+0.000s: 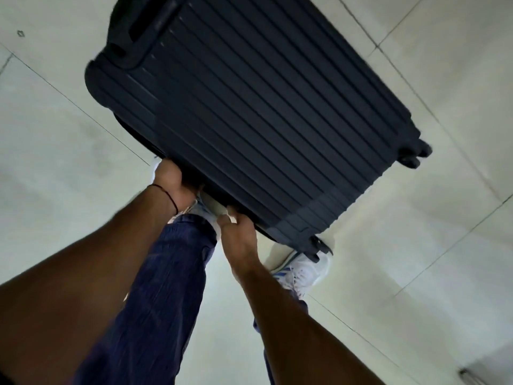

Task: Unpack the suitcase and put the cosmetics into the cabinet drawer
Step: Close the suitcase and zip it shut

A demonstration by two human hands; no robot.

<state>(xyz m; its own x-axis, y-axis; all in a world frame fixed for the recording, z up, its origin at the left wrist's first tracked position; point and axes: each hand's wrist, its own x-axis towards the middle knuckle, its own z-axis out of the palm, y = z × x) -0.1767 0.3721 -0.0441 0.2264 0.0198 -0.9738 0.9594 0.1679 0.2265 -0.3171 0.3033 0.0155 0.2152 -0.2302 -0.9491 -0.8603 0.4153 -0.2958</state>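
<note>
Dark navy ribbed hard-shell suitcase [263,112] lay closed on the pale tiled floor [55,134]. Left hand [170,182] and right hand [238,234] both gripped its near edge. Opening looked barely started; no cosmetics or drawer showed, so all unpacking remained.

The floor [69,190] is laid in large pale, off-white tiles with a faint grey-green cast, parted by thin dark grout lines that run on the diagonal. One grout line [83,112] slants down from the upper left towards the left grip [172,184]. Another seam [444,254] crosses well to the right of the right grip [238,234]. Far up and left of the left grip sits a small dark mark [20,33]. Far below and right of the right grip, in the corner, lies a darker grey patch [491,368], too blurred to identify. The light is dim and cool.
</note>
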